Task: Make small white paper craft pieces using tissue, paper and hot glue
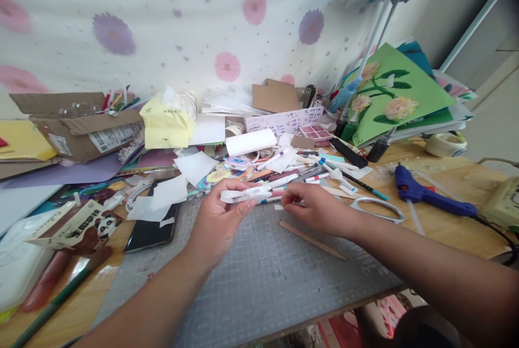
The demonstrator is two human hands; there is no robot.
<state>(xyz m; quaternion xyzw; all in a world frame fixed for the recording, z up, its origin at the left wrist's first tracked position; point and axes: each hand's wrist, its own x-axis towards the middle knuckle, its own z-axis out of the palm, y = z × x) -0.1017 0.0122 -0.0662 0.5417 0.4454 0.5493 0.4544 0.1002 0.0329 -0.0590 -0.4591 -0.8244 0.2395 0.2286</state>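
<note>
Held between the thumb and fingers of my left hand point(221, 218) is a folded white paper-like piece point(247, 193), partly see-through at its edges. My right hand point(310, 206) is just to the right of it, its fingers curled together; whatever they may hold is hidden. Right below those fingertips shows a small white scrap point(279, 207). A thin pointed wooden strip point(312, 240) lies on the grey cutting mat point(243, 294) under my right hand. Pens and markers point(284, 179) are heaped behind both hands.
Scissors point(379, 208) lie beside my right forearm, with a blue glue gun point(430, 191) farther right. A white paper roll point(251, 142) tops the clutter. Left are a dark tablet-like slab point(150, 232), a panda-printed box point(77, 223) and a long brush point(60, 299).
</note>
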